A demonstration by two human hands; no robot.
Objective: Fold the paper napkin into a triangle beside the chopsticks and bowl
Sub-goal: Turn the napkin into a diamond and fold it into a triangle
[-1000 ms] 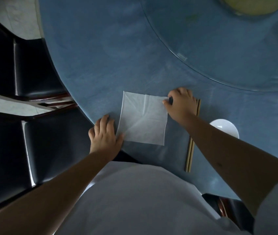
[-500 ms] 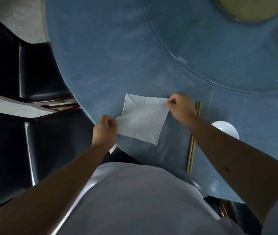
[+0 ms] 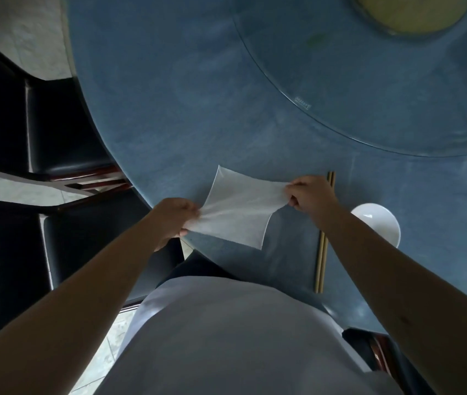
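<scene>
Head view: the white paper napkin (image 3: 238,210), thin and unfolded, is stretched above the blue table (image 3: 169,109), just left of the chopsticks (image 3: 323,246) and bowl (image 3: 377,223). The left hand (image 3: 173,220) and right hand (image 3: 310,195) each pinch an opposite corner.

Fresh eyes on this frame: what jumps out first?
The white paper napkin, pinched at opposite corners by the left hand and right hand and stretched above the blue table. To its right lie the chopsticks, then the white bowl.
</scene>
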